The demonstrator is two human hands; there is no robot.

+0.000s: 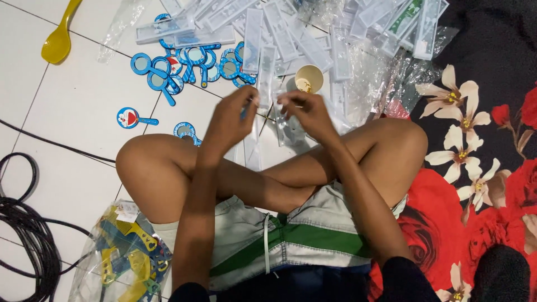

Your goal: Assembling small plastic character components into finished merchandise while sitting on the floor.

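Both the left hand (230, 118) and the right hand (305, 112) pinch a narrow clear plastic sleeve (263, 106) above the white tiled floor (78, 106). Filled clear packets (291, 39) pile along its far edge; loose blue round-headed cartoon card toys (168, 70) remain unpacked beside them.

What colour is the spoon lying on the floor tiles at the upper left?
The spoon is yellow, seen clearly in the head view, lying on the white tiles.
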